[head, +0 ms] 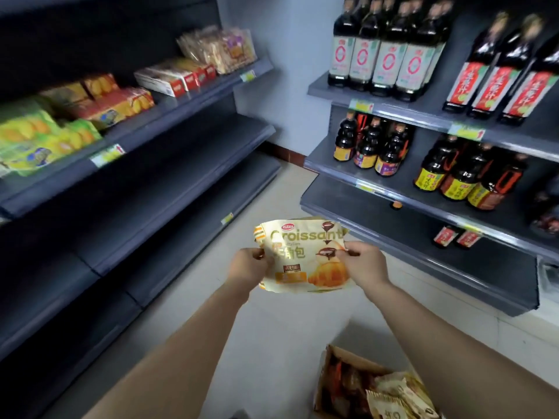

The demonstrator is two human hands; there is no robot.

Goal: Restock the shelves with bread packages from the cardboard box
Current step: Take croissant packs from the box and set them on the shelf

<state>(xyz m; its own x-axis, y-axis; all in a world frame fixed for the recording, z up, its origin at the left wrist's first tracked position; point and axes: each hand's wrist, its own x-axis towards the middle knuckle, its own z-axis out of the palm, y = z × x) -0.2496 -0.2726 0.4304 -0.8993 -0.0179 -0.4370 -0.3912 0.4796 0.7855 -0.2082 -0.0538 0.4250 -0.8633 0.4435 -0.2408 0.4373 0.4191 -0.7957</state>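
A cream and orange croissant package [302, 255] hangs in mid-air over the aisle floor, held flat and facing me. My left hand [246, 266] pinches its left edge and my right hand [364, 263] pinches its right edge. The open cardboard box [338, 358] stands on the floor at the lower right, partly behind my right forearm, with more bread packages [393, 394] inside. To my left run the dark grey shelves [169, 189]; the middle and lower boards there are bare.
Biscuit and cracker packs [99, 98] fill the upper left shelf. Dark sauce bottles [387, 46] line the right shelving unit [423, 255]. A pale tiled floor [272, 328] runs between the two units up to a light wall.
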